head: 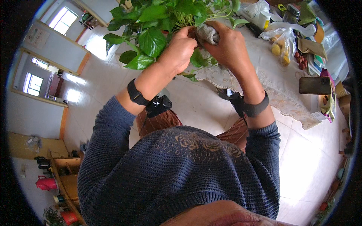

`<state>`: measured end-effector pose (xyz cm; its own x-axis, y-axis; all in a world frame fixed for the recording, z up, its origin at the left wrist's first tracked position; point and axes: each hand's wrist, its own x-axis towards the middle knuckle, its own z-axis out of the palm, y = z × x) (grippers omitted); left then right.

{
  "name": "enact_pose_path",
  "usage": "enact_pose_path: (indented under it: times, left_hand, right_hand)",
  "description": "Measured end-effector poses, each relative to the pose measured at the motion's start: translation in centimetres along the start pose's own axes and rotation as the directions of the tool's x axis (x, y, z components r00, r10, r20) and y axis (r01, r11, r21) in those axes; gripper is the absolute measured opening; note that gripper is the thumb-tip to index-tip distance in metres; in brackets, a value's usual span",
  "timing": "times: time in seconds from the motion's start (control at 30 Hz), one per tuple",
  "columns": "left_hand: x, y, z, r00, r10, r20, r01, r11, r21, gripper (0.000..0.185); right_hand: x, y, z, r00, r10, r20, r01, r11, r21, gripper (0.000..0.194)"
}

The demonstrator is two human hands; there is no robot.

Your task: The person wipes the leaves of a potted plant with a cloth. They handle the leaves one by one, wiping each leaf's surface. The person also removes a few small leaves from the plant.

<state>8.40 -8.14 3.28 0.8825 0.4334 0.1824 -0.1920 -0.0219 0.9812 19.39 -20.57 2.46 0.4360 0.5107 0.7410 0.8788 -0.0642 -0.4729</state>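
A leafy green potted plant [152, 41], which looks like a pothos, spreads across the top of the view in front of me. My right hand [227, 46] grips a bunched grey cloth [208, 34] among the stems, at the edge of the foliage. Close beside it on the left, my left hand [181, 49] has its fingers curled in under the leaves. What those fingers touch is hidden. Leaves and both hands cover most of the plant's container. Black straps circle both wrists, and a black device hangs by the left one.
A table with a pale lace-edged tablecloth [263, 70] stands ahead and right. On it are a smartphone [314, 85], a clear plastic bag of yellow fruit [282, 48], a dark-lidded jar [291, 14] and a white bottle [263, 19]. Wooden shelving [66, 180] stands behind on the left.
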Motion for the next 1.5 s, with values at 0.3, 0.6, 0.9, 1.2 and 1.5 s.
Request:
enact_pose_path:
  times: [0.3,0.6,0.9,1.2,1.5]
  left_hand:
    - [-3.6,2.1,1.9,0.993,0.073,0.093,-0.075,0.997,0.02,0.048]
    - [-12.3,2.3,0.3,0.982,0.079,0.171,-0.099,0.988,0.116,0.045]
    - [-18.3,2.6,-5.5,0.984,0.012,0.178,-0.047,0.98,0.192,0.045]
    - [-19.8,-5.6,-15.6,0.949,-0.302,-0.09,0.292,0.95,-0.111,0.037]
    - [-16.9,-15.3,-33.9,0.809,0.312,-0.498,-0.026,0.866,0.5,0.042]
  right_hand:
    - [-3.0,-2.5,-4.7,0.999,-0.036,-0.032,0.04,0.989,0.141,0.055]
    - [-9.2,-8.3,-7.0,0.97,0.037,0.241,-0.087,0.976,0.198,0.057]
    - [-10.4,-11.3,-4.2,0.908,-0.183,0.378,0.061,0.948,0.312,0.069]
    - [-12.7,-10.3,3.6,0.825,-0.175,0.537,0.048,0.969,0.241,0.074]
    - [-18.0,-8.1,6.0,0.784,0.11,0.611,-0.238,0.962,0.133,0.065]
